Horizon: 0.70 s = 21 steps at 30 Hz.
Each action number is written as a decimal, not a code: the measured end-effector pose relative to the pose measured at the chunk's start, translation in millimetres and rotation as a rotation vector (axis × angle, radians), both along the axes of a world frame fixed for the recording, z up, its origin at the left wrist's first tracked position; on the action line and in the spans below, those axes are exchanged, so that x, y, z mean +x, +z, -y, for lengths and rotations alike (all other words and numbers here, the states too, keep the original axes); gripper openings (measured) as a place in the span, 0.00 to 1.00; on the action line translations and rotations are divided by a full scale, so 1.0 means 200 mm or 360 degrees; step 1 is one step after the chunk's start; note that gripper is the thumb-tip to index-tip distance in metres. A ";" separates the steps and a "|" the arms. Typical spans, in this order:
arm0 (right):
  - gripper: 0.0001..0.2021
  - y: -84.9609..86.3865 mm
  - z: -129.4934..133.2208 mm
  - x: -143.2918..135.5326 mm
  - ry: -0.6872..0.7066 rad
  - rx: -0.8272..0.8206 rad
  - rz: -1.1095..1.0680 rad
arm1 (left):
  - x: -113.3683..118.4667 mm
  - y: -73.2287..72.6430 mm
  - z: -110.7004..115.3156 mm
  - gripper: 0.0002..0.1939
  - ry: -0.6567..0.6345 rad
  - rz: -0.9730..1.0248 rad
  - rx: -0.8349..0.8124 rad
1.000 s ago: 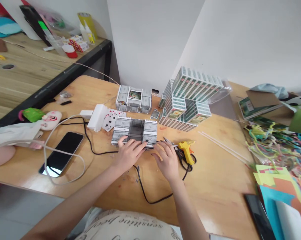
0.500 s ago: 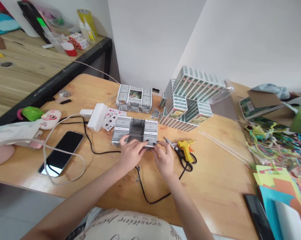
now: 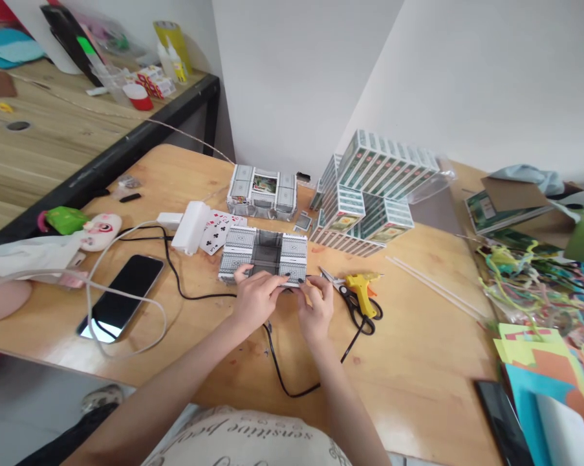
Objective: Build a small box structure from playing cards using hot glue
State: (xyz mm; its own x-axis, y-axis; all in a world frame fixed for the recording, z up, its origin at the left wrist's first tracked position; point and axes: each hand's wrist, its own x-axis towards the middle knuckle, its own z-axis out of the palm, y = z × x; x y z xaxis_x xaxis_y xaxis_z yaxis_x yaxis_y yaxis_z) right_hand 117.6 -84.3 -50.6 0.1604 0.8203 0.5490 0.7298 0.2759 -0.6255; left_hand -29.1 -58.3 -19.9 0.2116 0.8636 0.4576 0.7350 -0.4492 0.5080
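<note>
A grey-patterned structure built of playing cards point(image 3: 293, 248) lies on the wooden table in front of me, with a dark recess in its middle. My left hand point(image 3: 257, 294) grips its near edge, fingers on top across the recess and toward the right block. At the near right corner my right hand point(image 3: 315, 307) pinches the same structure; its fingertips meet the left ones there. Behind it stands a second, similar card structure point(image 3: 244, 183) with a green picture on its middle. Loose playing cards point(image 3: 216, 232) lie face up beside a white box-like piece point(image 3: 191, 228).
Stacked green-and-white card boxes point(image 3: 383, 162) stand at the back right. A yellow glue gun point(image 3: 363, 290) and black scissors point(image 3: 352, 309) lie right of my hands. A black cable point(image 3: 286, 391) loops in front. A phone point(image 3: 121, 296) and white cable lie left; coloured paper point(image 3: 534, 353) lies right.
Both hands keep their hold on the card structure, with only a slight shift of the right hand leftward. A shoe and dark trouser leg now show at lower left.
</note>
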 end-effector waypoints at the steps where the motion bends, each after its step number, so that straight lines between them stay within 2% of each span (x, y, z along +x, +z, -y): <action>1: 0.07 0.00 0.00 0.00 -0.0005 0.0017 -0.0005 | 0.00 0.00 0.00 0.07 0.0002 0.0004 -0.0001; 6: 0.07 0.01 0.00 -0.02 -0.0014 0.0076 -0.0047 | 0.01 0.00 0.00 0.08 0.0025 0.0013 0.0004; 21: 0.08 -0.02 0.02 -0.04 -0.0046 -0.0010 -0.0112 | 0.02 -0.01 0.00 0.09 0.0059 0.0048 0.0086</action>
State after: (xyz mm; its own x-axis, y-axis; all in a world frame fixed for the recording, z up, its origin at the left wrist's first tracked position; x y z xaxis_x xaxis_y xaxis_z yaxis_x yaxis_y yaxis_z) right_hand 109.4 -87.8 -55.2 0.2222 0.8182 0.5303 0.6914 0.2513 -0.6774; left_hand -26.0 -58.5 -21.8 0.1653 0.8446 0.5092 0.7365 -0.4491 0.5059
